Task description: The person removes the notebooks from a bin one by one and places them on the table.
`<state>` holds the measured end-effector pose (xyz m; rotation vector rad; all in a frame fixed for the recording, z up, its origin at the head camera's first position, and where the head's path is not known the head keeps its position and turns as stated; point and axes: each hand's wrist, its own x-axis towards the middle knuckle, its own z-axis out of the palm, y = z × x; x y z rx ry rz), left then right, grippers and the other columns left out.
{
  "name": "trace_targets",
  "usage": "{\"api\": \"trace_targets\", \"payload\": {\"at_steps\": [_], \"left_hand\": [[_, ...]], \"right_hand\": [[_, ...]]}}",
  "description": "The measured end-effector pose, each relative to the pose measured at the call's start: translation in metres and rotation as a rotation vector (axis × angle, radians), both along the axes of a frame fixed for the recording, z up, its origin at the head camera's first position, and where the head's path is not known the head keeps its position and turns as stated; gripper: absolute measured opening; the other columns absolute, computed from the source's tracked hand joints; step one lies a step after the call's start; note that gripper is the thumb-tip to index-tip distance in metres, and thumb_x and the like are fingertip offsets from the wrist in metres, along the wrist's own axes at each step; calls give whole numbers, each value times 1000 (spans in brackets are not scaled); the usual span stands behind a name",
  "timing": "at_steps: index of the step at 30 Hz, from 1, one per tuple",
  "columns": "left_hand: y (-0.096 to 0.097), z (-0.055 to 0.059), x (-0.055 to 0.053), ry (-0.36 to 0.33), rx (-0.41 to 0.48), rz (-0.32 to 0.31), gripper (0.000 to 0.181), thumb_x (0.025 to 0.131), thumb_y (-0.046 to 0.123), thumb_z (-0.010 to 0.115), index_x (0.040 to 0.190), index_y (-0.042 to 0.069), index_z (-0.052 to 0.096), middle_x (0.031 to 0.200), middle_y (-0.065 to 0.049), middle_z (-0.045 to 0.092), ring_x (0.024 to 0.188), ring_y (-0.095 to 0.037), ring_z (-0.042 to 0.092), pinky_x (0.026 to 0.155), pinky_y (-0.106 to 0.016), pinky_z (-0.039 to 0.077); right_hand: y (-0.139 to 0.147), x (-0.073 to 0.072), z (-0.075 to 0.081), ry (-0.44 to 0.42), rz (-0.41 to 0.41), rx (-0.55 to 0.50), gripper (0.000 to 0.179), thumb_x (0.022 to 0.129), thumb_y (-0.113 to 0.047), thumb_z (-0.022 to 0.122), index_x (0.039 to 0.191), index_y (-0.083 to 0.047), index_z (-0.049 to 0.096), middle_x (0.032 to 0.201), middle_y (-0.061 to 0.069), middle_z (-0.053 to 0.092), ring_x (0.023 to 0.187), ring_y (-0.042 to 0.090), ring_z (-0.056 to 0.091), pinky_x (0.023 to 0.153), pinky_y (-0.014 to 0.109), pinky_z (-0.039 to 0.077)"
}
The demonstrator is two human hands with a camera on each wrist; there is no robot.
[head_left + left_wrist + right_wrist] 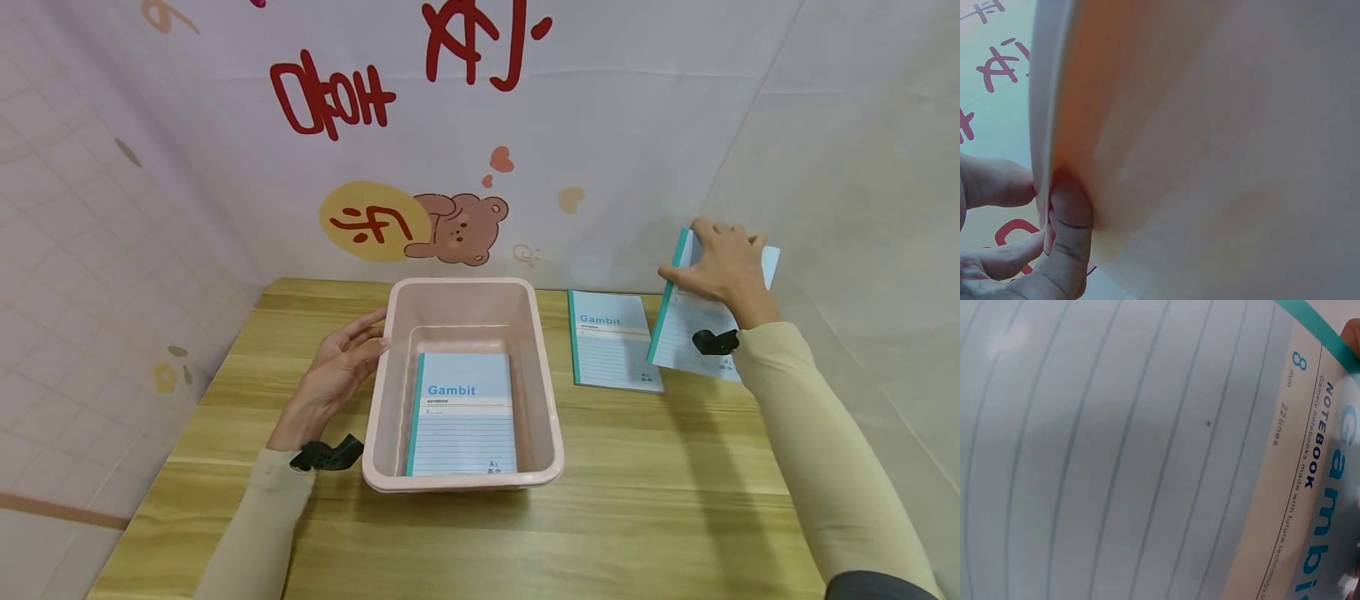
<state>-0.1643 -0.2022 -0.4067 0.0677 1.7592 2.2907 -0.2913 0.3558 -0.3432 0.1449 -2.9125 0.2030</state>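
Observation:
A pale pink plastic bin (pixel 551 417) stands on the table, with a light blue notebook (pixel 463 433) lying flat on its floor. My left hand (pixel 337 367) pinches the bin's left rim; in the left wrist view its fingers (pixel 1072 212) lie on one side of the wall and the thumb on the other. Over at the right, my right hand (pixel 723 262) grips another blue notebook (pixel 686 329) across its cover, thumb at the teal spine. This notebook is raised and tilted, and its printed cover fills the right wrist view. Beside it a third notebook (pixel 615 354) lies flat on the table.
The wood-grain table (pixel 600 517) ends at a white cloth backdrop (pixel 637 150) with red characters and a cartoon bear. More cloth hangs close along the left and right sides.

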Motion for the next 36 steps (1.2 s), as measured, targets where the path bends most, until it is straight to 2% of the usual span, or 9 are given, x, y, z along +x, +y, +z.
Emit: {"api": "trace_targets", "payload": {"at_steps": [6, 13, 20, 27, 36], "left_hand": [[1, 1, 0, 7, 0, 5, 66, 101, 2, 62, 159, 3, 31, 127, -6, 58, 99, -8, 68, 85, -20, 60], [0, 0, 2, 20, -5, 6, 65, 101, 3, 62, 159, 1, 32, 123, -5, 59, 97, -8, 68, 84, -20, 60], [0, -2, 1, 18, -9, 9, 65, 101, 2, 61, 159, 2, 32, 122, -5, 59, 96, -8, 68, 83, -20, 60], [2, -1, -1, 16, -23, 9, 64, 101, 4, 63, 159, 4, 34, 125, -5, 58, 98, -9, 67, 84, -20, 60], [0, -3, 1, 25, 12, 11, 65, 101, -1, 59, 159, 0, 30, 119, -2, 61, 96, -8, 67, 81, -18, 59]], "right_hand": [[20, -3, -26, -45, 15, 29, 86, 86, -60, 66, 145, 0, 45, 134, 38, 51, 114, 55, 41, 91, 75, 25], [34, -6, -55, -101, 55, 76, 83, 86, -59, 68, 141, -1, 46, 131, 39, 48, 117, 58, 38, 93, 79, 24], [40, -16, -83, -148, 108, 74, 81, 84, -55, 74, 139, -4, 43, 132, 38, 46, 123, 58, 35, 96, 81, 22], [47, -24, -104, -259, 69, 84, 92, 86, -65, 70, 144, 0, 41, 147, 40, 32, 134, 60, 25, 101, 80, 19], [49, -27, -126, -300, 72, 6, 82, 93, -59, 66, 142, 3, 43, 147, 38, 36, 136, 58, 27, 108, 77, 13]]}}
